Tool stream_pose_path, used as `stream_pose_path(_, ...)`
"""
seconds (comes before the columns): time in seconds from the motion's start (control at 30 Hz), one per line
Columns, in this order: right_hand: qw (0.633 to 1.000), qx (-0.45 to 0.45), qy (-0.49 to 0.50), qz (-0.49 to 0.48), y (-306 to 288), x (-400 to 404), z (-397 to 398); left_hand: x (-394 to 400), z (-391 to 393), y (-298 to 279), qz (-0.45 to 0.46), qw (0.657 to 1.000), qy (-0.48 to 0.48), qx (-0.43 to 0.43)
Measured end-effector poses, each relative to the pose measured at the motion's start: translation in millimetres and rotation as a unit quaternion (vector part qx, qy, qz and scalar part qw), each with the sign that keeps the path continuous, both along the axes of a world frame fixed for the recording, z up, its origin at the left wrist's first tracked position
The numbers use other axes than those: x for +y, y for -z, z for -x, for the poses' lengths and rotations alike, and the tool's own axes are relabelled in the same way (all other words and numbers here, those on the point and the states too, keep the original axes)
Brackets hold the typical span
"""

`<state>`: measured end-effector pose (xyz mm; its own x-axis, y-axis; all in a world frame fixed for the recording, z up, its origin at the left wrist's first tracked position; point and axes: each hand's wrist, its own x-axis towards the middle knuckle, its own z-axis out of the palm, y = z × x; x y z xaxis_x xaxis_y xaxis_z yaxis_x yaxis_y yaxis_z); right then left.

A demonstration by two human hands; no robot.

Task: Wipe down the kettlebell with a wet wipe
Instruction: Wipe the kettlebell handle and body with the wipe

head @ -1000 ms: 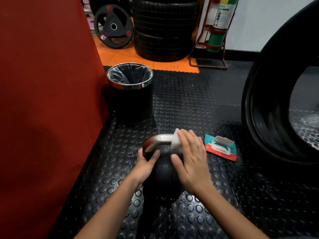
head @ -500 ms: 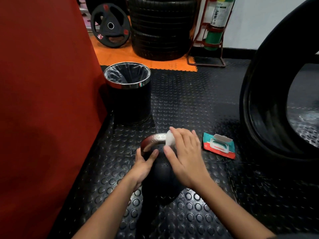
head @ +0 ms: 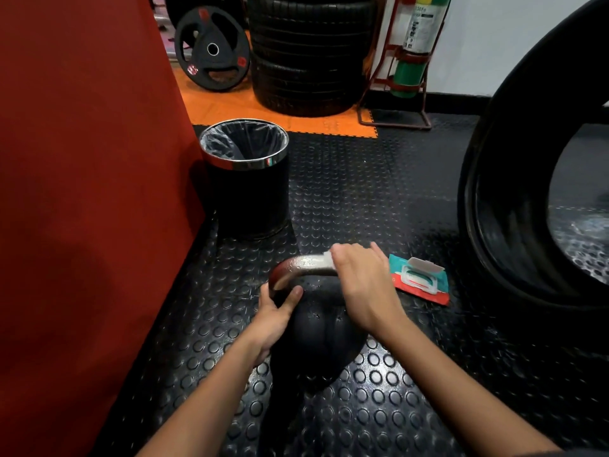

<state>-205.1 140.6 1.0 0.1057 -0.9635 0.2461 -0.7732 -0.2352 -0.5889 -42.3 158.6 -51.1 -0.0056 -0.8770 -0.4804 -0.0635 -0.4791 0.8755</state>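
A black kettlebell [head: 318, 338] with a worn metal handle stands on the studded black floor mat, in the lower middle of the head view. My left hand [head: 275, 319] grips its left side, thumb up by the base of the handle. My right hand [head: 361, 285] is wrapped over the right part of the handle and presses a white wet wipe [head: 327, 260] onto it. Only a small edge of the wipe shows past my fingers.
A teal and red wet wipe pack [head: 419, 278] with its lid flipped up lies just right of the kettlebell. A black lined trash bin [head: 245, 179] stands behind it on the left. A red padded wall [head: 82, 192] runs along the left, a big tyre [head: 514, 206] on the right.
My right hand has slid with the wipe along the handle and closed down over its right part. The left hand keeps its hold on the kettlebell's side.
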Motion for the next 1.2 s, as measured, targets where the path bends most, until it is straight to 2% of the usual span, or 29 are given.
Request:
stream_pose_path(0.1, 0.998, 0.009, -0.028, 0.048, 19.0, 19.5, -3.2, -1.0, -1.5, 5.2, 0.001, 1.000, -0.003, 0.014)
stream_pose_path(0.2, 0.997, 0.004, -0.012, 0.070, 38.9, 33.3, 5.5, -3.0, -4.8, 10.7, 0.001, 1.000, -0.007, 0.015)
stream_pose_path(0.27, 0.997, -0.060, 0.019, 0.037, 47.6, 35.9, 9.8, -4.0, -5.6, 11.5, 0.000, 1.000, -0.004, 0.001)
stream_pose_path(0.37, 0.976, -0.205, 0.075, -0.022, 48.1, 28.0, 14.8, -3.3, -4.1, 7.9, -0.012, 0.999, 0.004, -0.030)
stream_pose_path(0.43, 0.966, -0.239, 0.087, -0.040, 41.9, 20.2, 16.5, -2.6, -3.1, 5.7, -0.016, 0.999, 0.008, -0.030)
stream_pose_path(0.63, 0.990, -0.141, 0.027, 0.001, 29.8, 26.0, -0.5, -0.9, 0.0, 1.4, -0.013, 1.000, 0.001, -0.011)
stream_pose_path(0.73, 0.984, -0.170, 0.046, 0.006, 42.7, 30.6, 2.2, -1.5, -2.8, 5.1, -0.005, 1.000, 0.000, -0.006)
stream_pose_path(0.87, 0.937, -0.328, 0.115, -0.042, 57.2, 29.3, 3.4, -4.1, -7.6, 12.9, -0.006, 1.000, 0.002, -0.008)
stream_pose_path(1.0, 0.884, -0.411, 0.158, -0.156, 60.4, -2.7, 25.8, -4.6, -6.5, 12.5, -0.007, 1.000, 0.006, -0.017)
stream_pose_path(1.07, 0.894, -0.384, 0.155, -0.172, 47.4, -13.4, 29.5, -4.0, -5.4, 10.1, -0.010, 1.000, 0.007, -0.011)
stream_pose_path(1.2, 0.961, -0.266, 0.073, -0.025, 24.6, 4.7, 4.6, -4.8, -5.0, 12.6, -0.008, 1.000, -0.004, -0.001)
